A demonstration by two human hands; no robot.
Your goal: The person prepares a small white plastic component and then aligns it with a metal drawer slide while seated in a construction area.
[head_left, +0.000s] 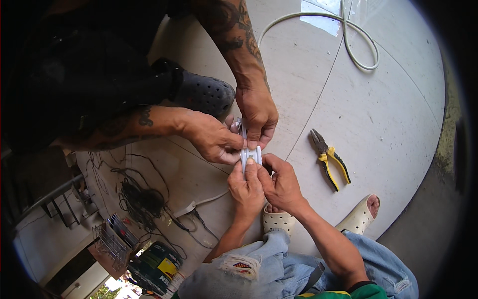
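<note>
A small white plastic fitting (257,154) is held in the middle of the view, above the tiled floor. My left hand (246,192) grips its near left side, with the thumb pressed on its face. From the right, my right hand (281,184) is closed on the near right edge. Another person's two hands, one from the left (213,138) and one from above (257,112), pinch at the fitting's far end. Something thin and whitish (243,127) shows between that person's fingers; its kind is unclear. Fingers hide much of the fitting.
Pliers (328,158) with yellow and black handles lie on the floor to the right. A white cable (367,66) loops at the far right. Tangled dark cords (142,199) and a dark green box (157,266) are at lower left. The other person's dark clog (206,93) stands nearby.
</note>
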